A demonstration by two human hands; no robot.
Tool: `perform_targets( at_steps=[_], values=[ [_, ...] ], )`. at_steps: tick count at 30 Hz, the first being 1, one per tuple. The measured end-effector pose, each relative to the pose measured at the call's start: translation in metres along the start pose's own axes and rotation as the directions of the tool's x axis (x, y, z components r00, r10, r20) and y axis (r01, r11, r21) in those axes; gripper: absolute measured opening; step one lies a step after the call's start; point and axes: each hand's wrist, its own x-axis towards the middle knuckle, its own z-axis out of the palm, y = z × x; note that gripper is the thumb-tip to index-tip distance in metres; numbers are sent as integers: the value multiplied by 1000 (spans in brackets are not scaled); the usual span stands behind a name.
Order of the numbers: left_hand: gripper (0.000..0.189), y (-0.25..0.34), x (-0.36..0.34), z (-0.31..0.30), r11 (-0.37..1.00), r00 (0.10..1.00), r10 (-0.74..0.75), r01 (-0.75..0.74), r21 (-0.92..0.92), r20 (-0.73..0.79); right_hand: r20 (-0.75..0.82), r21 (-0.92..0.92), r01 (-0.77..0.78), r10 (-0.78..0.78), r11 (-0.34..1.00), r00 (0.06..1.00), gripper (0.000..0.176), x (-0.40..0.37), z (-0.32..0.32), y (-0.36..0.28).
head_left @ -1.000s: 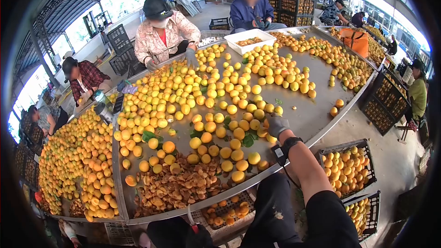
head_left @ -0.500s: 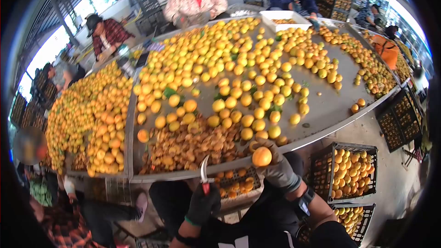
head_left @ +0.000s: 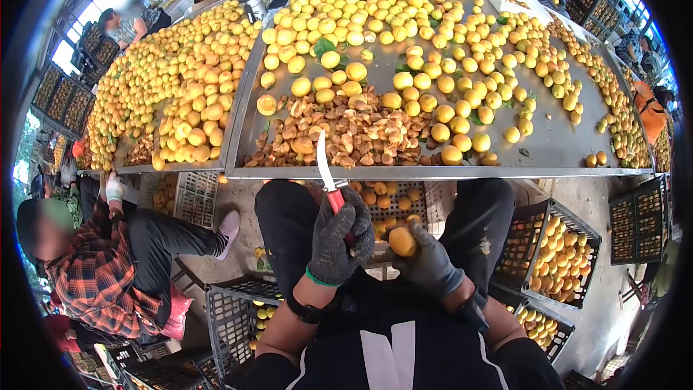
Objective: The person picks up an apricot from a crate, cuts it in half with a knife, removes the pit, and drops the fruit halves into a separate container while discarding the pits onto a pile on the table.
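Observation:
My left hand (head_left: 338, 240), in a dark knit glove, is closed around the red handle of a curved knife (head_left: 335, 199). Its blade points up, in front of the metal table's edge in this view. Over my lap, my gloved right hand (head_left: 427, 263) grips a yellow-orange apricot (head_left: 402, 242) between thumb and fingers. The blade and the apricot are apart. Beyond the knife lies a heap of brownish-orange cut fruit pieces (head_left: 361, 130) on the table, with whole apricots (head_left: 451, 154) around it.
The metal table's front rim (head_left: 433, 172) runs across before my knees. Beneath it stands a crate with apricots (head_left: 381, 195). At right is a black crate of apricots (head_left: 556, 260). A person in a plaid shirt (head_left: 108, 274) sits at left; others are across the table.
My view has tilted down. My right hand has drawn back from the table's edge to my lap with the apricot. The left hand still holds the knife upright, now nearer the right hand.

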Motion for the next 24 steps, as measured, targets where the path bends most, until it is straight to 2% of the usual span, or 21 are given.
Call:
perform_targets(
  at_steps=[2,3,4,6,8,10,11,12,13,17,19,20,23,24],
  values=[
    [16,0,-1,-5,1000,1000,13,-13,1,-9,3,104,177,-179,979,984,47,-5,19,1],
    [15,1,0,-4,999,999,32,-33,-20,-20,80,108,116,-125,987,989,48,-10,21,-3],
    [14,2,0,-3,998,998,51,-53,-41,-30,84,107,110,-119,988,989,48,-12,19,-2],
    [14,2,3,-8,997,997,63,-64,-47,-32,97,-11,-1,2,1000,995,50,-16,16,1],
    [15,-2,4,-9,987,999,26,-31,-159,-33,53,-6,-64,64,998,997,49,-12,12,7],
    [18,-5,3,-14,989,1000,25,-26,-149,-12,135,84,-270,258,959,957,45,-7,7,14],
    [19,-6,3,-15,982,998,-22,31,-186,53,137,84,-273,261,958,956,45,-6,9,16],
    [19,-7,3,-17,971,991,-65,90,-221,120,155,-42,-231,235,972,960,44,-6,12,17],
    [20,-9,3,-19,968,988,-86,113,-225,125,174,-165,-182,211,969,962,43,-6,15,18],
    [19,-14,-1,-28,941,965,-143,202,-272,220,249,-218,-166,219,962,944,40,-9,25,12],
    [17,-10,-3,-30,933,943,-210,272,-235,257,168,-334,-148,213,931,963,37,-11,31,9],
    [17,-10,-3,-30,935,945,-207,267,-235,254,171,-335,-150,217,930,961,37,-10,31,10],
    [19,-13,1,-26,988,958,-155,153,25,243,114,-388,-182,243,903,963,33,-8,28,14],
    [19,-13,2,-25,988,958,-153,151,27,244,115,-388,-164,224,907,968,35,-7,27,14]
  ],
)
